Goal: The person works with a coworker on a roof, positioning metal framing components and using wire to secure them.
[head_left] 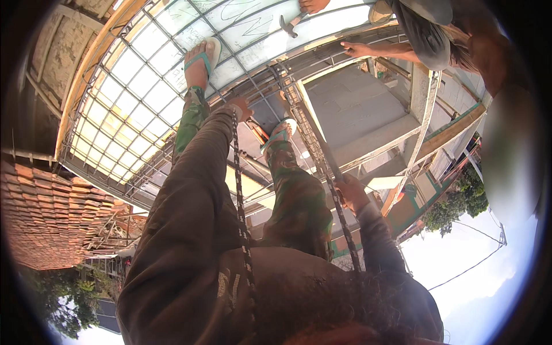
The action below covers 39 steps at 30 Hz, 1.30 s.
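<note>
**Rope hold on the steel roof frame**

Left hand (240, 107) and right hand (349, 192) each closed around a dark braided rope (240, 190); ropes run taut past the torso. Judgement: keep both grips firm, feet planted on the grey steel truss (313, 138).

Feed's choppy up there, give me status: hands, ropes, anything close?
Left hand on steel frame by left rope. Right hand grips right rope. Co-worker's hammer ahead.
</note>
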{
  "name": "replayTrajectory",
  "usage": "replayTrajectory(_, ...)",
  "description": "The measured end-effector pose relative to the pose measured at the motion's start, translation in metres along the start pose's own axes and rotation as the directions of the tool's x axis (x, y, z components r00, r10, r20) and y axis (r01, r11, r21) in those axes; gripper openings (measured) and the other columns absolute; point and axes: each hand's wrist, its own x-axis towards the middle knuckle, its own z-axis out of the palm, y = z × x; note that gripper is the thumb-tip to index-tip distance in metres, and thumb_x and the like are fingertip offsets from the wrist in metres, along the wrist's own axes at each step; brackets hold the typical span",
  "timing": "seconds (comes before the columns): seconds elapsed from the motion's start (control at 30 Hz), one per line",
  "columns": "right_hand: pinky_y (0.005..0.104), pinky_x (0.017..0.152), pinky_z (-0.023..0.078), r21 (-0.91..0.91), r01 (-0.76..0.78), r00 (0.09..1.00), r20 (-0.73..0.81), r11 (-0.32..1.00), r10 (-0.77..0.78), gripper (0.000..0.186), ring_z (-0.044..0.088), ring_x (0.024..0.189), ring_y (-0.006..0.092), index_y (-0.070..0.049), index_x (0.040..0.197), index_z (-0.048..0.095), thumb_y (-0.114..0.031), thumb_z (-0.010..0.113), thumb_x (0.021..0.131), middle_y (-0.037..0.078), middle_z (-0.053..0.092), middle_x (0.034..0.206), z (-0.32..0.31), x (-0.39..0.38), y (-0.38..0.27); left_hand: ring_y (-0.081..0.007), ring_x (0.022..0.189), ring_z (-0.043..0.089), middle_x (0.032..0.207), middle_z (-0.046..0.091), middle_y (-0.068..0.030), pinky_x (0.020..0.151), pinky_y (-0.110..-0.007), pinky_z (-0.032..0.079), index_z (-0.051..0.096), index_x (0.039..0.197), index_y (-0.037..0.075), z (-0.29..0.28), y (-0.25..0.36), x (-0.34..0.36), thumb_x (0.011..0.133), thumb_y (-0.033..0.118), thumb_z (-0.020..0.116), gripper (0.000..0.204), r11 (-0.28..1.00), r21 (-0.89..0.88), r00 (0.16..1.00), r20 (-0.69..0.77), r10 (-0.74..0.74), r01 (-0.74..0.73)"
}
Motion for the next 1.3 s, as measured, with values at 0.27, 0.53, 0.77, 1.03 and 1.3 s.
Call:
replayTrajectory(0.27, 0.0354, 0.044, 0.052, 0.0, 0.099, 0.993, -0.057, 0.995, -0.099, 0.018, 0.06, 0.048, 0.0207, -0.003, 0.097, 0.062, -0.021, 0.057, 0.095, 0.008, 0.057, 0.065, 0.058, -0.048, 0.183, -0.0241, 0.085, 0.068, 0.102, 0.073, -0.0149, 0.078, -0.036, 0.053, 0.063, 0.126, 0.001, -0.189, -0.065, -0.085, 0.091, 0.037, 0.063, 0.05, 0.87, -0.391, 0.907, -0.401, 0.131, -0.299)
replayTrajectory(0.53, 0.04, 0.038, 0.042, 0.752, -0.272, 0.958, 0.156, 0.6, 0.239, 0.019, 0.056, 0.044, 0.024, 0.0, 0.086, 0.063, -0.018, 0.061, 0.091, 0.013, 0.058, 0.061, 0.258, -0.067, 0.27, -0.0349, 0.092, 0.069, 0.089, 0.072, -0.0169, 0.081, -0.044, 0.055, 0.072, 0.092, 0.006, -0.405, -0.16, -0.251, 0.092, 0.022, 0.056, 0.023, 0.402, 0.897, 0.926, 0.02, 0.376, -0.183)
replayTrajectory(0.77, 0.0392, 0.033, 0.032, 0.952, -0.291, 0.94, 0.267, 0.091, 0.214, 0.018, 0.048, 0.039, 0.0203, 0.003, 0.088, 0.057, -0.014, 0.063, 0.088, 0.011, 0.05, 0.057, 0.384, -0.109, 0.175, -0.0298, 0.092, 0.068, 0.095, 0.07, -0.0121, 0.073, -0.042, 0.054, 0.067, 0.103, 0.006, -0.435, -0.087, -0.343, 0.092, 0.018, 0.06, 0.017, 0.764, 0.644, 0.996, -0.034, 0.078, -0.037)
replayTrajectory(1.03, 0.0392, 0.035, 0.035, 0.967, -0.23, 0.973, 0.225, 0.109, 0.058, 0.025, 0.049, 0.039, 0.02, 0.003, 0.086, 0.061, -0.021, 0.064, 0.091, 0.013, 0.056, 0.059, 0.45, -0.135, 0.111, -0.023, 0.095, 0.067, 0.108, 0.069, -0.0123, 0.074, -0.036, 0.055, 0.065, 0.12, -0.003, -0.392, -0.01, -0.361, 0.095, 0.029, 0.062, 0.04, 0.979, 0.128, 0.984, -0.098, -0.15, 0.162)
replayTrajectory(1.3, 0.0393, 0.043, 0.047, 0.977, -0.033, 0.999, 0.039, 0.209, -0.028, 0.025, 0.064, 0.051, 0.0228, 0.004, 0.086, 0.066, -0.02, 0.062, 0.093, 0.013, 0.066, 0.067, 0.514, -0.179, 0.107, -0.0186, 0.085, 0.065, 0.103, 0.07, -0.0073, 0.061, -0.031, 0.047, 0.063, 0.121, 0.005, -0.359, 0.052, -0.343, 0.093, 0.034, 0.065, 0.041, 0.948, 0.318, 1.0, 0.007, -0.01, 0.007)
